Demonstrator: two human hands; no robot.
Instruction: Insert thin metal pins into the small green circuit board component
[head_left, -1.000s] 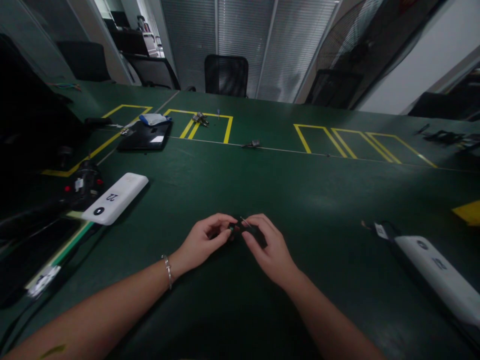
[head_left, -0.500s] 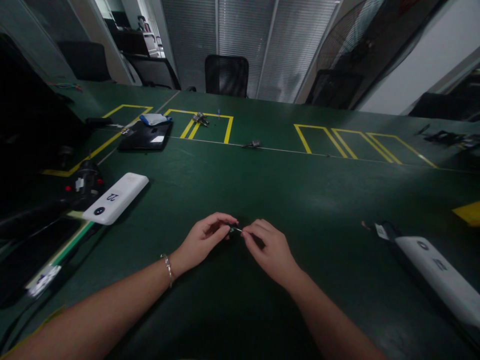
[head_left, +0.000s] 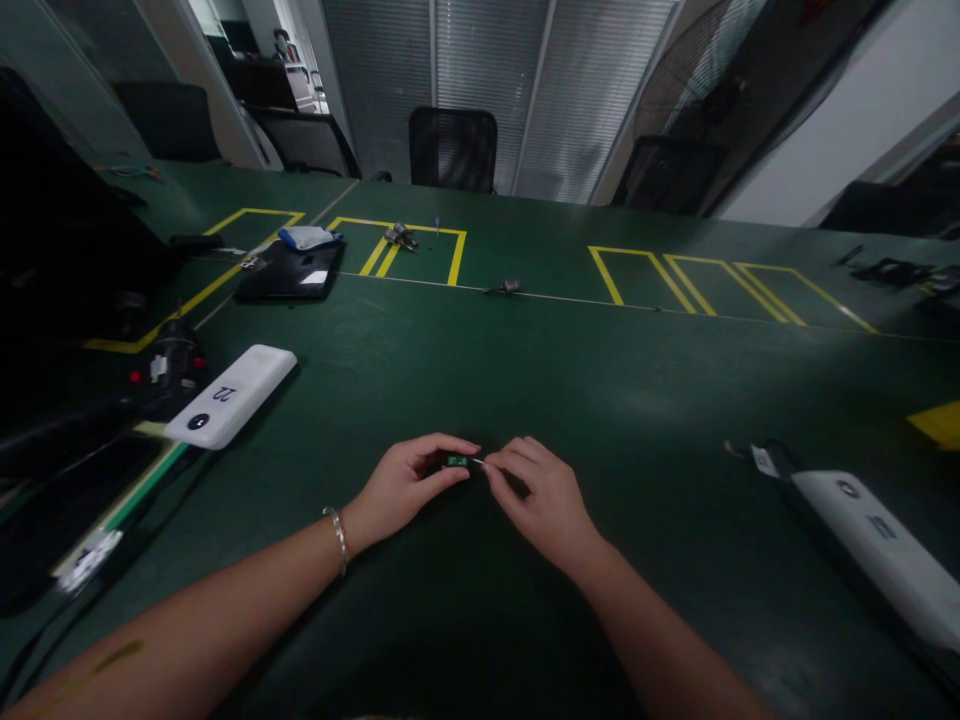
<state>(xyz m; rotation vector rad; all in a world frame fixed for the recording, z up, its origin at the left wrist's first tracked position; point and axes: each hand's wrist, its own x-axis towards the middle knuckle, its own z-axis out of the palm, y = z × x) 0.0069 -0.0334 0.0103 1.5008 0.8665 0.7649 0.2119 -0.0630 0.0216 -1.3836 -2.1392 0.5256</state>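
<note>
Near the middle of the dark green table, my left hand (head_left: 411, 484) curls its thumb and fingers around a small green piece (head_left: 457, 461) that looks like a circuit board. From the board's right end a thin, pale, wire-like rod (head_left: 477, 460) runs toward my right hand (head_left: 541, 500). My right thumb and forefinger pinch the rod's outer end. Whether the rod is fixed to the board or only touches it is too small to tell. A silver bracelet (head_left: 337, 538) circles my left wrist.
A white device marked 22 (head_left: 232, 398) lies left of my hands, and a similar white device (head_left: 874, 545) lies at right. Farther back are a black laptop-like slab (head_left: 289, 272) with a cloth, a metal part (head_left: 510, 286), and several metal parts (head_left: 400, 237) by yellow tape.
My left thumb and forefinger have opened a little and shifted slightly, so more of the green board shows. My right hand keeps its pinch almost in place.
</note>
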